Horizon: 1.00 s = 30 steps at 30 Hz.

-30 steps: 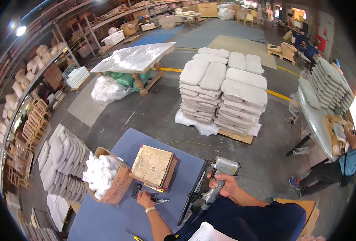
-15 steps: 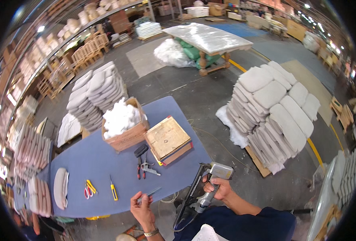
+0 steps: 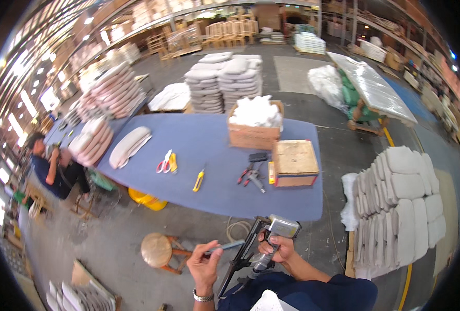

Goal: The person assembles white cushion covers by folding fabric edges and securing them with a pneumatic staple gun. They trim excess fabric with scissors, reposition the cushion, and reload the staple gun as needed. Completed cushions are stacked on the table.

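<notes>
Stapler and strip held below the blue bench (image 3: 199,150).
The right hand (image 3: 275,250) is closed round the grey stapler (image 3: 271,236), its long dark magazine slanting down; the left hand (image 3: 205,265) pinches a thin grey strip (image 3: 225,248) beside it.

Blue table (image 3: 199,150), scissors (image 3: 163,163), pliers (image 3: 250,176), wooden stool (image 3: 157,250)

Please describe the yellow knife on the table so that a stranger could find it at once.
Look at the long blue table in the middle of the hall. Near its front edge, right of the red-handled scissors and left of the pliers, lies the utility knife. It is the only slim, all-yellow tool lying alone.
</notes>
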### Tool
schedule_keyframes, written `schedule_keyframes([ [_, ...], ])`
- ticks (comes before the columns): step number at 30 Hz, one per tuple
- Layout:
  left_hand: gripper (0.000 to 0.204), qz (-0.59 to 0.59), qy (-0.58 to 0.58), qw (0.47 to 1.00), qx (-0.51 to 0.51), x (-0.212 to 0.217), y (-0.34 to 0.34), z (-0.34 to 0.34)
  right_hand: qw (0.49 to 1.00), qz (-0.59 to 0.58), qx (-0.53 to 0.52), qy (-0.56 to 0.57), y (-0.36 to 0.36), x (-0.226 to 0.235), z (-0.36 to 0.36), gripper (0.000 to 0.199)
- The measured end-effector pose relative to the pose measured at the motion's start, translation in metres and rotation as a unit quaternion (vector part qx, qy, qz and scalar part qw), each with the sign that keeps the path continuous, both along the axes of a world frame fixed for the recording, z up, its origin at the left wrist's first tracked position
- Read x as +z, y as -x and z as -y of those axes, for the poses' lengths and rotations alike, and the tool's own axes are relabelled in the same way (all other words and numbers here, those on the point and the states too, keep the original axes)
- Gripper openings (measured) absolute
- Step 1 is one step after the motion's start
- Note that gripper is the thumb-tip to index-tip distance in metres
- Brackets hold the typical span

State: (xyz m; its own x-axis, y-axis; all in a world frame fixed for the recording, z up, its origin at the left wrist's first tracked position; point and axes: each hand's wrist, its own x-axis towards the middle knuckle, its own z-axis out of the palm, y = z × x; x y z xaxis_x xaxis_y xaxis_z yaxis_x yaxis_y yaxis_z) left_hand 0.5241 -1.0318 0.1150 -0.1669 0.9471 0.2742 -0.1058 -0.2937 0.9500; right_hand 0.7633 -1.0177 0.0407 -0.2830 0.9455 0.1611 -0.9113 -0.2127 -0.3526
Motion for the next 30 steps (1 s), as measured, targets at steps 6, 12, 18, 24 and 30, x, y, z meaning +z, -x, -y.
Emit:
schedule_keyframes([
  [6, 0.020, -0.182, 0.056, 0.977, 0.100, 0.006, 0.120, 0.099, 0.991, 0.041, 0.131, -0.006, 0.128, 0.011, 0.028, 0.040],
  [12, 0.017, -0.189, 0.087, 0.964, 0.163, 0.012, 0.187, 0.169, 0.968, 0.088, 0.234, 0.001, 0.228, 0.016, 0.067, 0.042],
  [18, 0.017, -0.224, 0.068, 0.914, 0.332, 0.023, 0.242, 0.207, 0.924, 0.056, 0.376, 0.037, 0.333, 0.031, 0.064, 0.037],
  [24, 0.018, -0.266, 0.097, 0.883, 0.374, 0.035, 0.309, 0.187, 0.896, -0.017, 0.435, 0.085, 0.432, 0.022, 0.034, 0.039],
  [30, 0.031, -0.305, 0.150, 0.896, 0.286, 0.049, 0.404, 0.151, 0.902, -0.023, 0.417, 0.109, 0.529, 0.021, -0.006, 0.040],
])
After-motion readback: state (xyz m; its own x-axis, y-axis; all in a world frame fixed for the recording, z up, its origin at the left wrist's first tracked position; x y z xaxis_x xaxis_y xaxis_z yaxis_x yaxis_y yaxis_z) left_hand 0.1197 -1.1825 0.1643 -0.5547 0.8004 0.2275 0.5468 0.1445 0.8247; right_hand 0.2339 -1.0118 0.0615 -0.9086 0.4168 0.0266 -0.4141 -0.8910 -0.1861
